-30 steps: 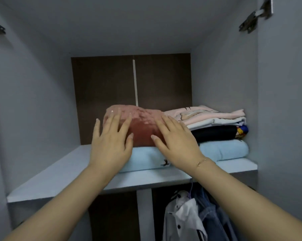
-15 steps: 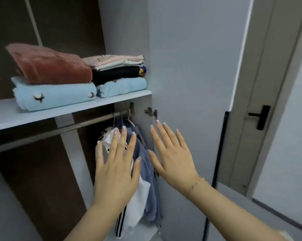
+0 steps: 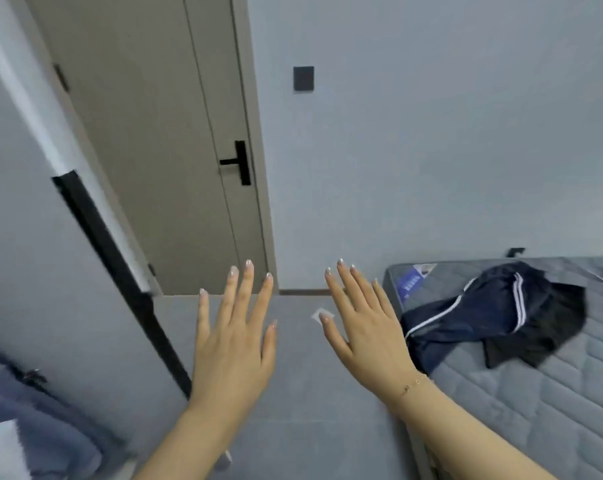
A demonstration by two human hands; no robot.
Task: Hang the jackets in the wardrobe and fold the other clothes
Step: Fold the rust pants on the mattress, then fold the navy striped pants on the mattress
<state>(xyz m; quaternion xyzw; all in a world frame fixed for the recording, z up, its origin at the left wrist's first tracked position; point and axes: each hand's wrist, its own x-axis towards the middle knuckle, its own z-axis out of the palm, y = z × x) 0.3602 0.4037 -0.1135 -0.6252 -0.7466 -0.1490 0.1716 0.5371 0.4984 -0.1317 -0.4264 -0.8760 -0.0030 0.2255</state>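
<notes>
Since pink fold was left on shelf, view was turned from wardrobe to bed [image 3: 553, 420]. Left hand [image 3: 232, 344] and right hand [image 3: 364, 332] held flat, fingers spread, nothing gripped. Dark clothes [image 3: 494, 317] seen crumpled on bed, judged next to be fetched; jacket or not cannot be told.

mattress [image 3: 535, 410]: cut by right edge | blue garment [image 3: 33, 427]: blurred, cut bottom-left
</notes>
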